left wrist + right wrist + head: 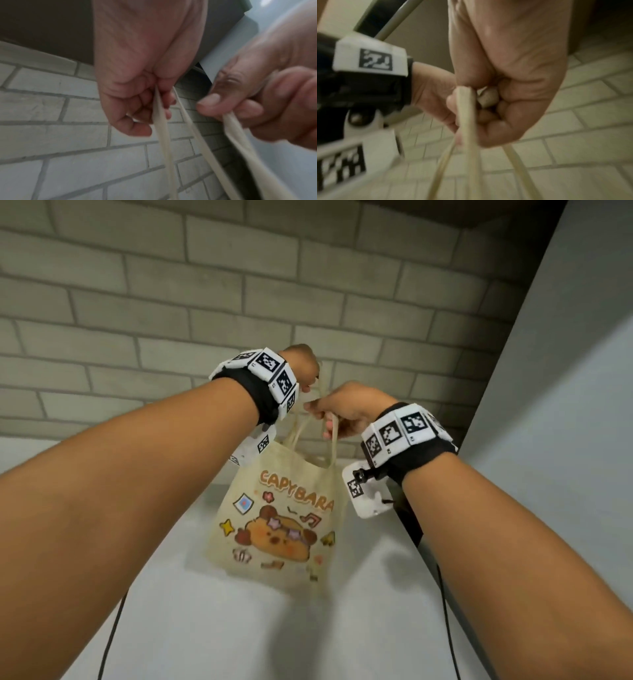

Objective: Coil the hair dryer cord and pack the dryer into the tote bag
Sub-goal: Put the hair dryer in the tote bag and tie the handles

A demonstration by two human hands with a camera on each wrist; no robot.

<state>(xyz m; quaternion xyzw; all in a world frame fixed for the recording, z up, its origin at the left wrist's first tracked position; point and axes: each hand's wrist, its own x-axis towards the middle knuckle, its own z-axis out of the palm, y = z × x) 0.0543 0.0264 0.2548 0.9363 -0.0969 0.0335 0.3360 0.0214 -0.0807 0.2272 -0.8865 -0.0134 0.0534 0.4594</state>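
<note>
A cream tote bag (281, 529) printed with "CAPYBARA" and a cartoon animal hangs in the air above the white table (239, 638). My left hand (301, 364) grips one strap (163, 128) in a fist, slightly higher. Just to its right my right hand (346, 412) grips the other strap (467, 121). The straps (308, 436) run down to the bag's mouth. The left wrist view shows both fists, left hand (135, 102) and right hand (254, 108). In the right wrist view my right hand (496, 102) is a fist round the strap. The hair dryer and its cord are out of sight; whether they lie inside the bag cannot be told.
A grey brick wall (171, 302) stands behind the table. A pale panel (565, 371) rises on the right. Thin black cables (113, 635) from the wrist cameras hang at both sides.
</note>
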